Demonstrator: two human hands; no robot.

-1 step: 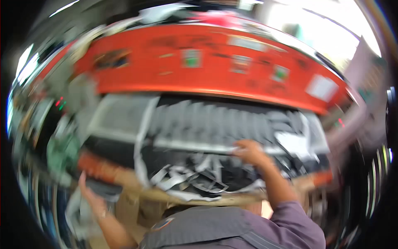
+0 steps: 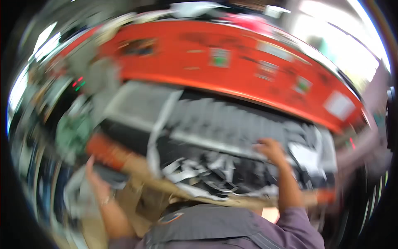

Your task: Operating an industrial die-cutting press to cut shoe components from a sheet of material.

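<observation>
My left hand (image 2: pixel 98 182) is off the table's left front corner, fingers stretched upward and seemingly empty. Beside it lies a dark grey flat stack (image 2: pixel 114 177), perhaps cloth. My right hand (image 2: pixel 271 150) is over the right part of the table, its fingers curled in. Whatever it may hold is hidden and blurred. Just beyond it runs a row of overlapping grey pieces (image 2: pixel 219 118), probably cut fabric, on a black surface. Toward me lies a tangle of white and grey strips (image 2: pixel 207 172). A white sheet (image 2: pixel 302 154) rests right of the right hand.
A long red panel (image 2: pixel 186 58) with small labels stands behind the table. Its top carries piled things. A translucent grey sheet (image 2: pixel 137 103) covers the table's far left. Orange and tan edging (image 2: pixel 141 166) runs along the front. A pale green bundle (image 2: pixel 74 133) is at the left.
The whole view has swung and tilted, so the table and panel sit farther right and slope down to the right. Both hands keep about the same places at the table.
</observation>
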